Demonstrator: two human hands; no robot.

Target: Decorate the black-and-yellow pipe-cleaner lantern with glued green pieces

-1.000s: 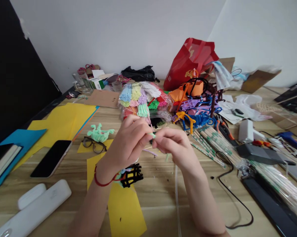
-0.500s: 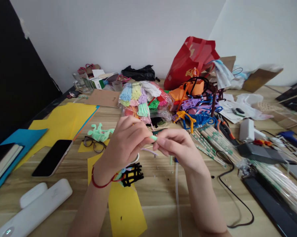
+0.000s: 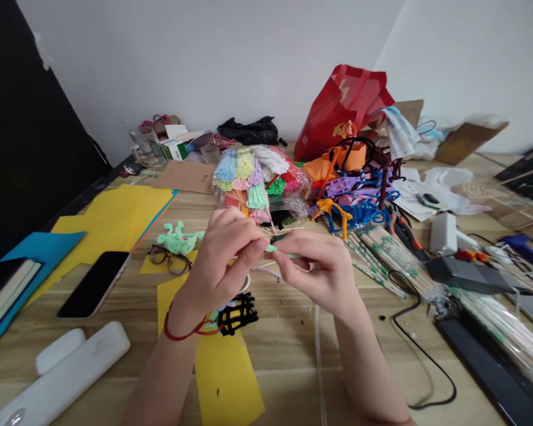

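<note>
Over the middle of the table, a light green pipe cleaner is pinched between both hands. My left hand is closed, thumb and index finger on its left end. From the other side my right hand grips it the same way; a bit of green shows under those fingers, and the rest is hidden. Below my left wrist lies a black woven pipe cleaner grid on yellow paper. A twisted light green pipe cleaner figure rests left of my left hand, behind a pair of glasses.
Bundles of coloured pipe cleaners in clear plastic lie straight ahead. A red bag stands behind at right. Pliers, a black cable and wrapped sticks spread rightward. A phone and a white case are leftward.
The fingertips have shifted slightly, and less of the green pipe cleaner shows between them. My right hand has turned a little, its thumb now lower and more upright. The table things have not moved.
</note>
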